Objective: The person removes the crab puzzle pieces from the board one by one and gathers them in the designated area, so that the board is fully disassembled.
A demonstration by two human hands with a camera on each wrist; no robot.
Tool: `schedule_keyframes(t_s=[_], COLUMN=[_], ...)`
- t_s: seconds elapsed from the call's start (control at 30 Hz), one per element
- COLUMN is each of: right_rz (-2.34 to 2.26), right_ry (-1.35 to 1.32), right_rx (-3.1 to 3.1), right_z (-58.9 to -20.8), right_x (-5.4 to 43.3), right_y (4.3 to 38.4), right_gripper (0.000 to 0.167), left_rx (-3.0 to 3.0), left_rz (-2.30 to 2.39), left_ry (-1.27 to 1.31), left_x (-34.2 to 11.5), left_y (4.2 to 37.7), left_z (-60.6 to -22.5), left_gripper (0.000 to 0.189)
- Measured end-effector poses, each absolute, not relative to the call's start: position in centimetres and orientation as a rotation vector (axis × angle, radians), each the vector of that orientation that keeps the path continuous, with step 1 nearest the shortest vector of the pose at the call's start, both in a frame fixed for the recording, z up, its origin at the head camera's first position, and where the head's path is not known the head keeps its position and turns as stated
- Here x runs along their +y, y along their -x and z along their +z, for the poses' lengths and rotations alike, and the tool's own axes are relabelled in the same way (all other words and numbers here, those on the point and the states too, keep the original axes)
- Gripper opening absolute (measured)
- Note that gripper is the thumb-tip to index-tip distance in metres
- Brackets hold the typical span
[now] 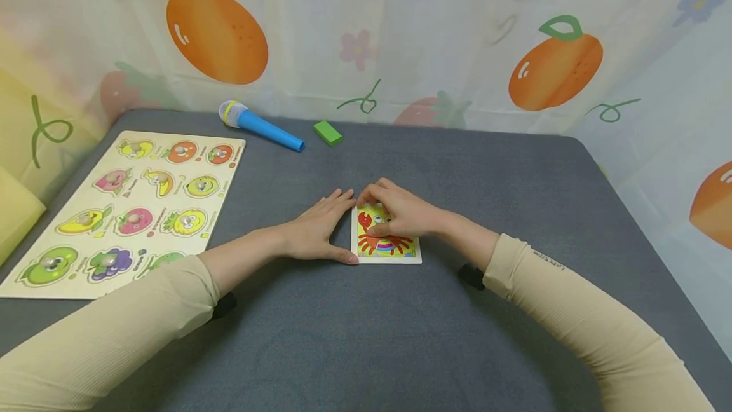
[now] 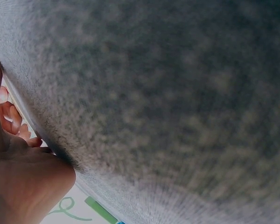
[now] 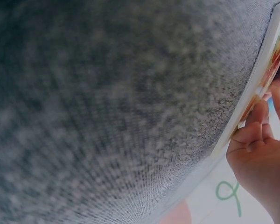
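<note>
A small crab puzzle in a pale square frame lies flat on the dark grey table, showing a red crab on yellow. My left hand rests at its left side, fingers extended toward the top corner and thumb at the bottom corner. Over the upper part of the picture, my right hand has its fingers curled, index finger near the top left corner and thumb on the crab. It grips at the puzzle's upper left area; the hand hides part of the picture. In the right wrist view, fingers touch the puzzle's edge.
A wooden fruit peg board lies to the left, holding several fruit pieces with knobs. Behind it are a blue toy microphone and a green block. A fruit-printed curtain stands along the table's far edge.
</note>
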State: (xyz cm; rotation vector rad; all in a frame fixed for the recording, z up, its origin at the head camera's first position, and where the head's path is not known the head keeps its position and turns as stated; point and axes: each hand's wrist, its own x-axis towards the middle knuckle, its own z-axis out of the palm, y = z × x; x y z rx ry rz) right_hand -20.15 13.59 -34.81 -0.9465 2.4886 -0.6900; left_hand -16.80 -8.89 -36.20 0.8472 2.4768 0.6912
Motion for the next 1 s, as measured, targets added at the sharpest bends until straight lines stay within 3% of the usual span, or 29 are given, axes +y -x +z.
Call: schedule_keyframes(t_s=[0.23, 1.0], right_rz=[-0.674, -0.738], right_ry=[0.940, 0.952], right_rx=[2.501, 2.463], right_z=[-34.84, -34.98], right_x=[13.65, 13.52], right_y=[20.19, 20.21], right_gripper=[0.051, 0.041], left_rx=[2.479, 2.481], left_rz=[0.685, 0.683], left_ry=[-0.843, -0.843], left_x=[-8.87, -8.89], left_y=[16.84, 16.78], left_z=[-36.26, -36.21], left_gripper=[0.107, 0.106])
